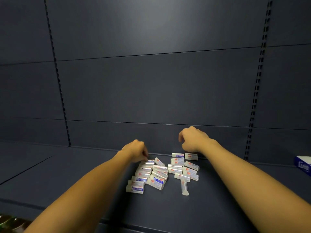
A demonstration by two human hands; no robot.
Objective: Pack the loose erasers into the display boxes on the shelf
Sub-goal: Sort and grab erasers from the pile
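Several loose white erasers (159, 174) in red and blue printed sleeves lie in a scattered pile on the dark shelf (84, 174). My left hand (135, 149) reaches to the pile's far left corner. Its curled fingertips pinch the end of the top eraser (149, 161) there. My right hand (193, 140) hovers over the two erasers at the back right (191, 156), fingers curled downward with the tips hidden under the hand. A blue and white display box (303, 165) shows partly at the right edge.
The dark back panel (151, 89) rises just behind the pile, with slotted uprights at left (58, 81) and right (255, 91). One eraser (184, 187) lies apart at the front of the pile. Something green and brown (10, 222) sits at the bottom left corner.
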